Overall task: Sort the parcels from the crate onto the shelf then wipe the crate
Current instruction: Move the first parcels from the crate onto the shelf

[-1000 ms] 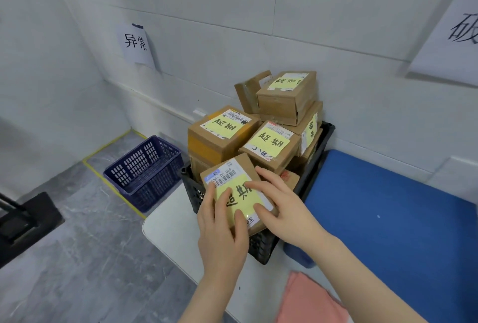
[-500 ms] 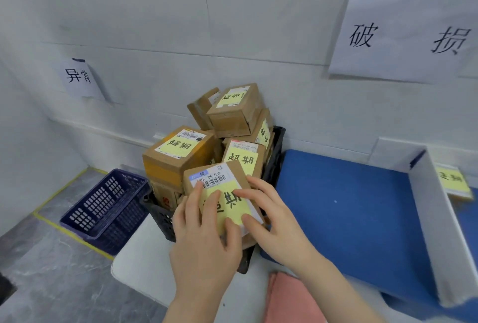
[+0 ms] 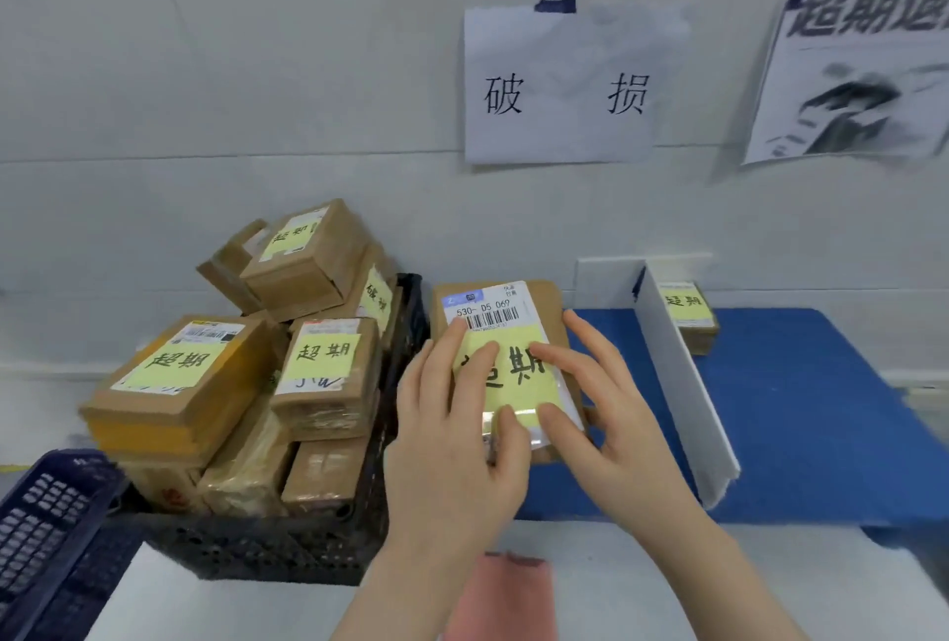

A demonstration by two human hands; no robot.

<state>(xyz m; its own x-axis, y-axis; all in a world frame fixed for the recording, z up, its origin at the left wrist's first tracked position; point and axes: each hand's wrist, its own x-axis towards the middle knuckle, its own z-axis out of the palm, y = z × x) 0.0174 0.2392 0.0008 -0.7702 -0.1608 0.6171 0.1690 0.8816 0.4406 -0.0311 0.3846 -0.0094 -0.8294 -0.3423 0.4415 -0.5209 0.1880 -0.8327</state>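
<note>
I hold a brown cardboard parcel (image 3: 506, 332) with a barcode label and a yellow note, tilted toward me above the left end of the blue shelf surface (image 3: 801, 435). My left hand (image 3: 452, 445) grips its left side and my right hand (image 3: 606, 414) its right side, fingers spread over the note. The black crate (image 3: 287, 548) stands to the left, piled with several similar parcels (image 3: 190, 383) bearing yellow notes. One parcel (image 3: 688, 314) lies on the shelf behind a white divider (image 3: 683, 383).
A pink cloth (image 3: 503, 599) lies on the white table (image 3: 667, 589) below my hands. A dark blue basket (image 3: 46, 532) is at the lower left. Paper signs (image 3: 560, 86) hang on the white wall above the shelf sections.
Both hands have lifted the parcel out of the crate and carried it right, over the blue shelf. My view has swung right, showing the divider and another wall sign.
</note>
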